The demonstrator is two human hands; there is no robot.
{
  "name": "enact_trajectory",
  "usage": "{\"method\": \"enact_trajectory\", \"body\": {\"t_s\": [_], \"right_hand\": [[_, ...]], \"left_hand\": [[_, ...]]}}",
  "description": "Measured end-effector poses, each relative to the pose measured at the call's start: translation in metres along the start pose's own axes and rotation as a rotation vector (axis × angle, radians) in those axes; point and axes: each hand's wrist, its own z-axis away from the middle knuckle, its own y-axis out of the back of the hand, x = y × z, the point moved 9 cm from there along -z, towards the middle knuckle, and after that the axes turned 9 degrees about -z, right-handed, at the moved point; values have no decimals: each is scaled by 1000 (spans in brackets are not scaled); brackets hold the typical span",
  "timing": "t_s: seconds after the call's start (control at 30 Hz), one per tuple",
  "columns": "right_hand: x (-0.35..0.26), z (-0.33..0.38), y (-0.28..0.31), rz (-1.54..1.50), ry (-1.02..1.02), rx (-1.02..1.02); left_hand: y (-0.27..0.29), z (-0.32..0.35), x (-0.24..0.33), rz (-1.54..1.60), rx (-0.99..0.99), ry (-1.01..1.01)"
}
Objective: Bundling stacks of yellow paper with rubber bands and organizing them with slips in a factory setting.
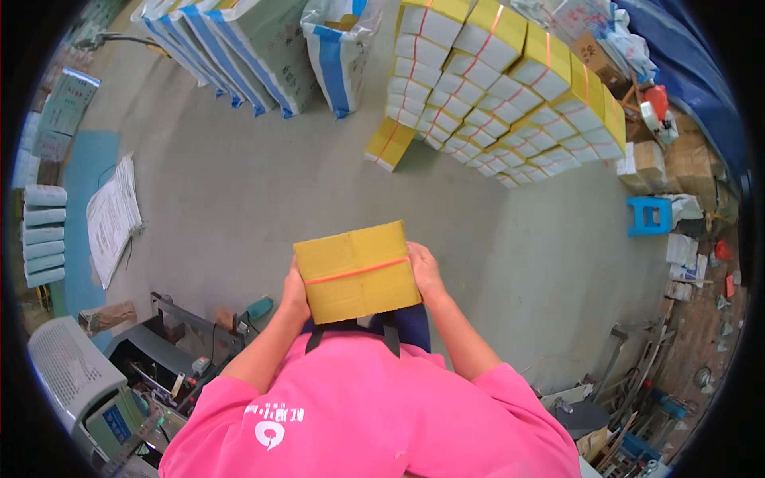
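Grey floor (239, 183) in bkgd; L hand (296, 288) + R hand (427, 269) clamped on yellow box (358, 293), opp. sides.

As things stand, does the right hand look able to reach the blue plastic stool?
Probably not: the right hand holds one side of the yellow, red-strapped rectangular cardboard package, and the blue plastic stool stands well off to the right across grey floor.
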Motion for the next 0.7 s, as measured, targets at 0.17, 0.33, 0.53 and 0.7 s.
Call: {"method": "enact_trajectory", "body": {"t_s": [0.17, 0.33, 0.53, 0.7], "right_hand": [[4, -114, 35, 44, -268, -61], [36, -222, 51, -11, -491, -243], [177, -373, 111, 258, -545, -329], [257, -472, 130, 222, -687, -529]], "left_hand": [[-75, -81, 5, 150, 0, 98], [-133, -184, -45, 347, -2, 157], [-221, -310, -128, 593, 59, 235], [-279, -422, -198, 747, 168, 273]]}}
